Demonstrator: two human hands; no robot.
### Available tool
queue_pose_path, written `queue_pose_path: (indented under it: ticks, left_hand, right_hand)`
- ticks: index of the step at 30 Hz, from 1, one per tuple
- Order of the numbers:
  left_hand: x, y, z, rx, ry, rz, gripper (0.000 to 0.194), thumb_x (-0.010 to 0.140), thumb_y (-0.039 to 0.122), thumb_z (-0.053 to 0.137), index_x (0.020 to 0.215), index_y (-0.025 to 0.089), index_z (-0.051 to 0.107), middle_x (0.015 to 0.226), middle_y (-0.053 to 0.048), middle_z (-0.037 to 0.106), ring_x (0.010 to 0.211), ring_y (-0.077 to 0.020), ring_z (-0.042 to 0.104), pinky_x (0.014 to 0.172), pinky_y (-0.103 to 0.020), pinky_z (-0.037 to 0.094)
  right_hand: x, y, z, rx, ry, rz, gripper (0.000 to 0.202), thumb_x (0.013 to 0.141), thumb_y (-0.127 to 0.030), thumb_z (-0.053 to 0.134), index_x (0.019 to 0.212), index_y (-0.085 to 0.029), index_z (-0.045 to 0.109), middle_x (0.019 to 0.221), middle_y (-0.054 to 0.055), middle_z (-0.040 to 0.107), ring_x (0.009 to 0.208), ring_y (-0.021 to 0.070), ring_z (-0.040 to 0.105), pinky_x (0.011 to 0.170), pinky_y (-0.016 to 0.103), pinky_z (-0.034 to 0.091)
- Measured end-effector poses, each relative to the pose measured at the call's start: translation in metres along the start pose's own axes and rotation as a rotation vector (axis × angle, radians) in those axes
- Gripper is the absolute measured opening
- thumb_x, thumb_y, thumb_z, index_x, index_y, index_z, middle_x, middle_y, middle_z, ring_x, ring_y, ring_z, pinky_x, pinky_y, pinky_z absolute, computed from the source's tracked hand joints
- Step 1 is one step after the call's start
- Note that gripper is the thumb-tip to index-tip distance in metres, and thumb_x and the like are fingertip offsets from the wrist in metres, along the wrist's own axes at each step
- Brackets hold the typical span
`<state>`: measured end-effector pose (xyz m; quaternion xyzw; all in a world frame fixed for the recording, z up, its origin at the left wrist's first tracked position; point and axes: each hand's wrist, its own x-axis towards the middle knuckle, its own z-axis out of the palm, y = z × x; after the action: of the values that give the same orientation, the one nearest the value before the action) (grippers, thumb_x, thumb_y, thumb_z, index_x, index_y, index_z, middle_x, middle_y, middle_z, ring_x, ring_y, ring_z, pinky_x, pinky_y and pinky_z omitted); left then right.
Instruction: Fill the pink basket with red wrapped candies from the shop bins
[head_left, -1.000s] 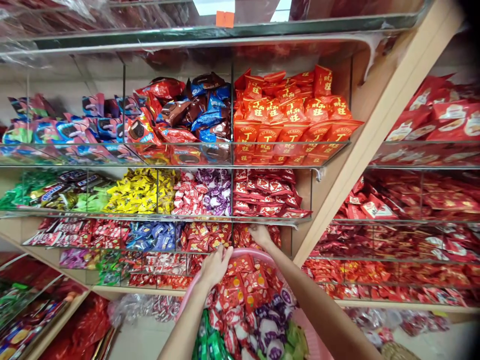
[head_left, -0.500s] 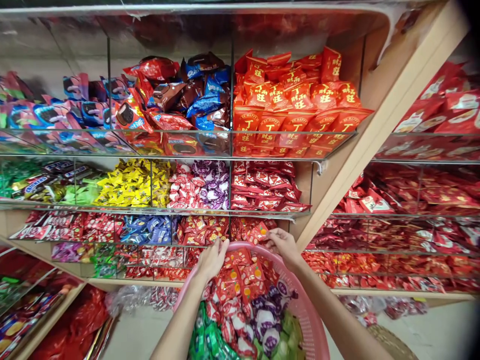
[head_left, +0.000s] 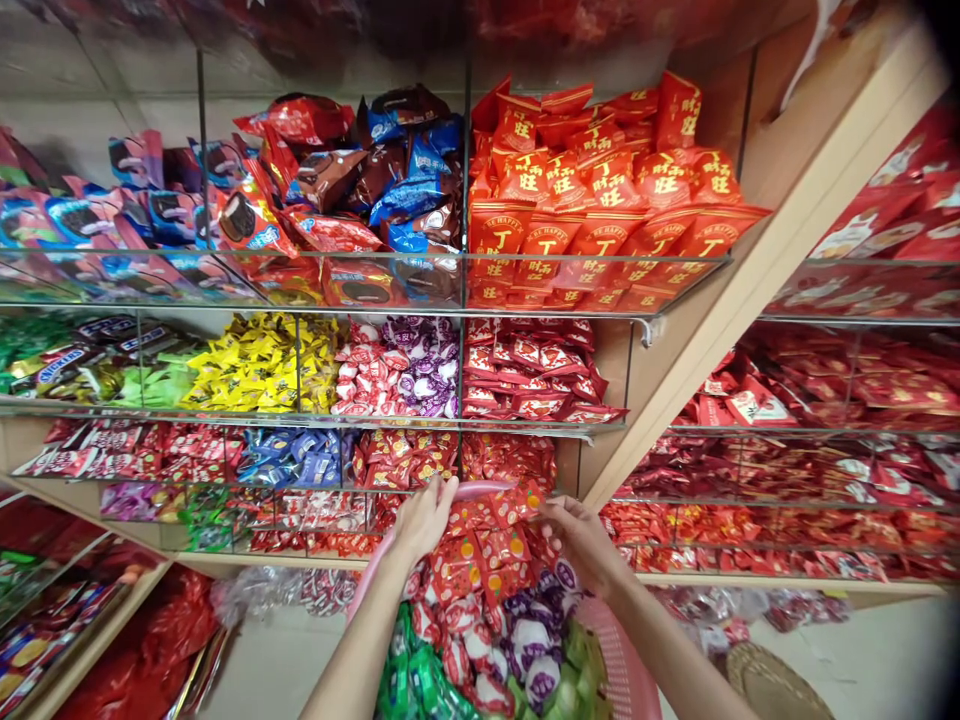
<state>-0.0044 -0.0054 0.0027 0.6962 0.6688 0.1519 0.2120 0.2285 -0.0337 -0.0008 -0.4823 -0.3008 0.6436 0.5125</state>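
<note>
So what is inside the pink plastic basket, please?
Red packets, red-and-white candies, purple-and-white candies, dark-green candies and pale-green candies show; anything beneath is covered.

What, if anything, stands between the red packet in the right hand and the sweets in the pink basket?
Nothing visible does: the right hand holds the red packet by the far rim of the pink basket, and no cover lies over the sweets.
</note>
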Motion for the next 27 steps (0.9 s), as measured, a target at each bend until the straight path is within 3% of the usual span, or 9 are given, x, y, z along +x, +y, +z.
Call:
queue_pose_path:
  ticks: [6, 11, 15, 17, 20, 22, 27]
  left_hand:
    - [0.000, 0.000, 0.000, -0.002, 0.004, 0.008, 0.056, 0.086, 0.059, 0.009, 0.090, 0.022, 0.050, 0.081, -0.007, 0.066, 0.082, -0.0284, 0.062, 0.069, -0.035, 0.040]
    - [0.000, 0.001, -0.001, -0.003, 0.001, -0.001, 0.056, 0.086, 0.059, 0.009, 0.089, 0.022, 0.050, 0.080, -0.007, 0.066, 0.081, -0.0275, 0.062, 0.069, -0.034, 0.040]
    - [-0.002, 0.002, -0.003, 0.006, -0.001, 0.003, 0.056, 0.087, 0.058, 0.009, 0.090, 0.021, 0.051, 0.079, -0.007, 0.066, 0.081, -0.0268, 0.062, 0.069, -0.033, 0.040]
    - [-0.002, 0.003, -0.003, 0.009, -0.001, 0.001, 0.056, 0.087, 0.057, 0.009, 0.090, 0.021, 0.052, 0.078, -0.007, 0.066, 0.080, -0.0266, 0.062, 0.068, -0.033, 0.040]
    - [-0.002, 0.004, -0.003, 0.009, -0.008, -0.012, 0.056, 0.087, 0.057, 0.010, 0.091, 0.020, 0.052, 0.078, -0.007, 0.066, 0.079, -0.0265, 0.063, 0.068, -0.033, 0.040]
    - [-0.001, 0.004, -0.003, 0.009, -0.010, -0.018, 0.057, 0.087, 0.057, 0.010, 0.093, 0.020, 0.052, 0.080, -0.008, 0.066, 0.080, -0.0268, 0.063, 0.069, -0.034, 0.040]
    - [-0.002, 0.004, -0.004, -0.006, -0.003, 0.003, 0.057, 0.086, 0.059, 0.010, 0.097, 0.021, 0.052, 0.088, -0.008, 0.067, 0.085, -0.0271, 0.062, 0.072, -0.034, 0.040]
  right_hand:
    - [0.000, 0.012, 0.012, -0.015, 0.004, 0.001, 0.033, 0.056, -0.034, 0.074, 0.069, -0.018, 0.048, 0.051, -0.003, 0.059, 0.038, 0.0063, 0.049, 0.036, 0.015, 0.036]
    - [0.003, 0.019, 0.015, -0.130, -0.033, -0.041, 0.042, 0.059, -0.041, 0.071, 0.084, -0.021, 0.044, 0.051, -0.006, 0.058, 0.033, 0.0109, 0.049, 0.031, 0.019, 0.033]
    - [0.001, 0.017, 0.009, -0.564, -0.024, -0.327, 0.025, 0.075, -0.043, 0.056, 0.085, -0.022, 0.047, 0.043, -0.009, 0.044, 0.033, 0.0097, 0.041, 0.036, 0.020, 0.032]
    - [-0.002, 0.011, 0.009, -0.835, -0.019, -0.538, 0.018, 0.080, -0.037, 0.052, 0.089, -0.022, 0.053, 0.052, -0.005, 0.049, 0.047, 0.0126, 0.049, 0.049, 0.024, 0.041]
    - [-0.004, 0.000, 0.014, -1.143, -0.139, -0.762, 0.026, 0.081, -0.032, 0.052, 0.106, -0.024, 0.055, 0.094, 0.006, 0.060, 0.086, 0.0206, 0.055, 0.078, 0.035, 0.043]
    - [-0.003, -0.002, 0.018, -1.268, -0.223, -0.814, 0.033, 0.081, -0.033, 0.054, 0.113, -0.026, 0.053, 0.114, 0.007, 0.054, 0.100, 0.0227, 0.050, 0.086, 0.037, 0.039]
    - [0.008, 0.007, 0.019, -1.371, -0.237, -0.778, 0.028, 0.085, -0.034, 0.048, 0.110, -0.025, 0.056, 0.111, 0.005, 0.057, 0.100, 0.0210, 0.050, 0.088, 0.035, 0.038]
